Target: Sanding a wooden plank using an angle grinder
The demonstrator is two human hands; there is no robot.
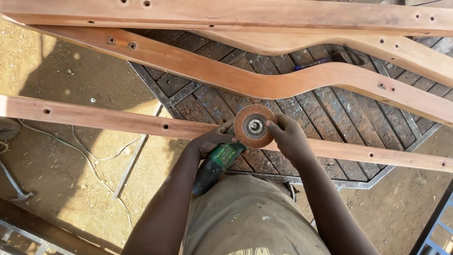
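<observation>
nearest the lens: khaki trousers (pixel 250 217) and two bare forearms reaching forward. left hand (pixel 210 140) wrapped shut around a green angle grinder (pixel 219 160), body pointing back toward the lap. right hand (pixel 289 139) with fingertips (pixel 269 123) pinched on the rim of the worn flap disc (pixel 255 125), face up on the grinder head, over a straight wooden rail (pixel 118 122). beyond, curved wooden rails (pixel 264 82) across a rusty metal grate (pixel 330 108). blue pen (pixel 311 63) on the grate. white cable (pixel 85 153) trailing over sandy ground (pixel 56 85) at left.
</observation>
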